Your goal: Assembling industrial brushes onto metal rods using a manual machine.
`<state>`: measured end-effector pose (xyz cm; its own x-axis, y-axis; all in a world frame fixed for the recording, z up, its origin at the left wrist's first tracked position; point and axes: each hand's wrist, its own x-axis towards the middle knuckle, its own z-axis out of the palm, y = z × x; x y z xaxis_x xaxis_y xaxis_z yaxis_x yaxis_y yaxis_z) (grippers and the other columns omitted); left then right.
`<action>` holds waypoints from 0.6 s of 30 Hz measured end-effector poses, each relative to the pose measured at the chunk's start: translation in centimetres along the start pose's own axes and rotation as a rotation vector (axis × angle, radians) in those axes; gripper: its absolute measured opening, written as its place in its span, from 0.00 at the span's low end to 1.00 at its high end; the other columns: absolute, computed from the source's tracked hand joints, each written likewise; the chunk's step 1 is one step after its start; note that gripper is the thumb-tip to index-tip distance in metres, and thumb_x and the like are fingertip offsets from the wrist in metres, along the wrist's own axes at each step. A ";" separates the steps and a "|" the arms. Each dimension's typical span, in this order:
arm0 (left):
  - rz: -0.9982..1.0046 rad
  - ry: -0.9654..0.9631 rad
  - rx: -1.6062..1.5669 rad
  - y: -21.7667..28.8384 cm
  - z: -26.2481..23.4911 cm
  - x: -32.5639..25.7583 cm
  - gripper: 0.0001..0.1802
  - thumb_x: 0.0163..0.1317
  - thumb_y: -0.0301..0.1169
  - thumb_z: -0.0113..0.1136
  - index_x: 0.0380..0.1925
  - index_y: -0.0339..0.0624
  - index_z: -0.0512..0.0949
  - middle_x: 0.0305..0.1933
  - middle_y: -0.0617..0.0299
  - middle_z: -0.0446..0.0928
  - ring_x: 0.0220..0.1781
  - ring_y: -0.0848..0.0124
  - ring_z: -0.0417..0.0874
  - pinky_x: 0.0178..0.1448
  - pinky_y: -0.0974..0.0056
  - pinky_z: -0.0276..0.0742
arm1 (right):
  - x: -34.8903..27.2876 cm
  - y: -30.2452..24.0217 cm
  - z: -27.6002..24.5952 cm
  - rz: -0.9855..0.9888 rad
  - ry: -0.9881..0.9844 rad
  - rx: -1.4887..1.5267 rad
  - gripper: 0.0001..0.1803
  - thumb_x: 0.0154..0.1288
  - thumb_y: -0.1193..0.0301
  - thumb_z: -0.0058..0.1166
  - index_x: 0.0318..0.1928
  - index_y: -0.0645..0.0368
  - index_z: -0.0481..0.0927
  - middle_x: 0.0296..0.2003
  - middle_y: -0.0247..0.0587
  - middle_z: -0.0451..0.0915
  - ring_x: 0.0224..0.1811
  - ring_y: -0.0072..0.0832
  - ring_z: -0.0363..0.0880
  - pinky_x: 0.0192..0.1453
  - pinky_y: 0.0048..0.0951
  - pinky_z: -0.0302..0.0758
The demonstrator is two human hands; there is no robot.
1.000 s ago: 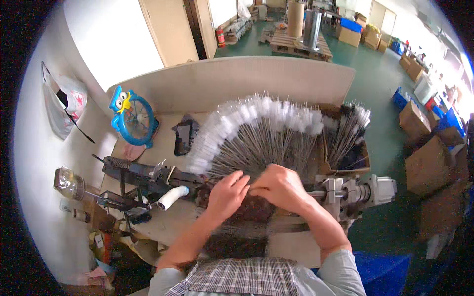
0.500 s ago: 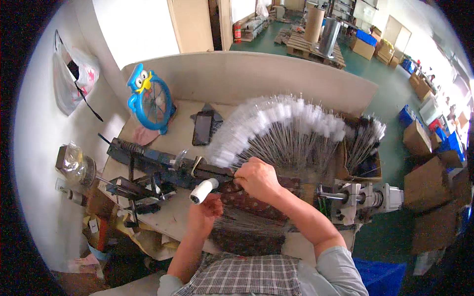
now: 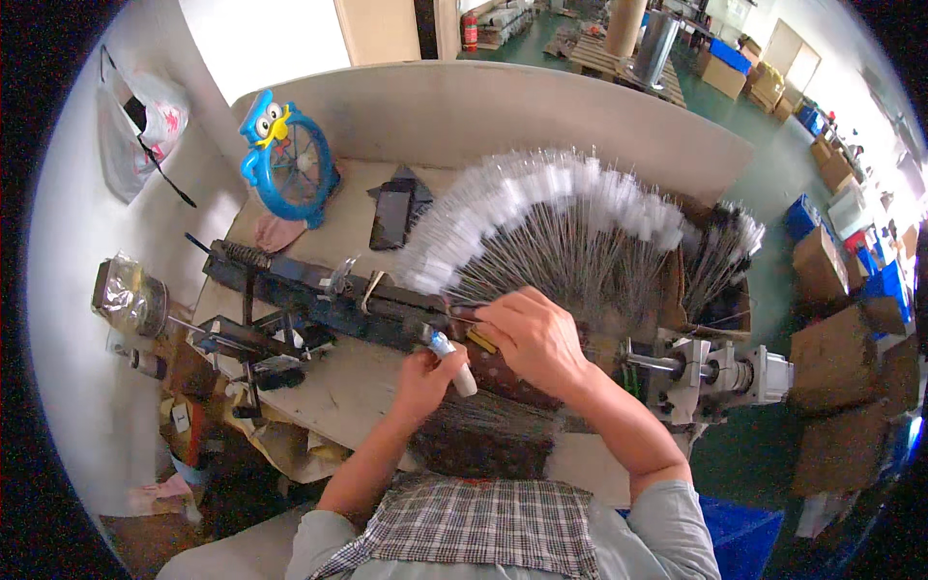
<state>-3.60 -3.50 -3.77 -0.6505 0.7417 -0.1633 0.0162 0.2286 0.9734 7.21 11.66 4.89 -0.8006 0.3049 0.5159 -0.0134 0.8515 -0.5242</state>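
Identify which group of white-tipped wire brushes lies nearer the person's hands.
The large fan of white-tipped wire brushes spread just beyond the right hand; the smaller bunch stands apart in the brown box at right.

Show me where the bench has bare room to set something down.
Bare wood lies below the dark machine bar, left of the left hand with its white tube. A smaller patch lies between the blue fan and the phone. The wire brushes crowd the right.

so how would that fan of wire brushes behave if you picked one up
Probably light: each brush is a thin wire stem with a small white bristle tip. Likely springy rather than stiff, given such long, slender stems. They lie tightly fanned, so neighbours may snag or shift together.
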 end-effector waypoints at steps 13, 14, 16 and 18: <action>-0.006 0.013 0.424 -1.1 -0.5 0.4 0.18 0.48 0.34 0.64 0.34 0.35 0.70 0.30 0.55 0.76 0.27 0.69 0.79 0.32 0.65 0.75 | -4.7 3.3 6.3 0.162 -0.210 -0.123 0.13 0.53 0.74 0.51 0.42 0.58 0.74 0.35 0.39 0.73 0.35 0.38 0.77 0.36 0.37 0.76; -0.024 0.058 0.542 -1.1 -1.0 -0.2 0.21 0.48 0.37 0.65 0.36 0.34 0.71 0.31 0.55 0.77 0.29 0.68 0.79 0.33 0.66 0.75 | -4.8 2.9 5.9 0.172 -0.268 -0.087 0.14 0.53 0.73 0.53 0.42 0.58 0.75 0.38 0.38 0.73 0.36 0.38 0.76 0.37 0.37 0.76; -0.064 0.068 0.396 -1.0 -2.6 -0.8 0.21 0.50 0.40 0.64 0.38 0.35 0.73 0.33 0.57 0.77 0.34 0.70 0.79 0.38 0.65 0.75 | -6.0 4.3 6.1 0.101 -0.297 -0.108 0.12 0.53 0.72 0.54 0.39 0.58 0.76 0.37 0.38 0.73 0.36 0.37 0.76 0.36 0.37 0.76; -0.151 0.158 -0.242 -2.4 -5.3 -1.0 0.18 0.53 0.41 0.63 0.37 0.40 0.73 0.35 0.60 0.76 0.37 0.72 0.79 0.41 0.62 0.75 | -6.2 4.5 5.5 0.099 -0.242 -0.058 0.07 0.52 0.71 0.56 0.33 0.58 0.78 0.34 0.39 0.74 0.34 0.39 0.76 0.35 0.37 0.75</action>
<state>-6.99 -8.18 -5.08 -0.7420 0.5993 -0.3004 -0.2581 0.1581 0.9531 8.79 11.27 -4.35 -0.9163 0.2832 0.2832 0.1011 0.8478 -0.5206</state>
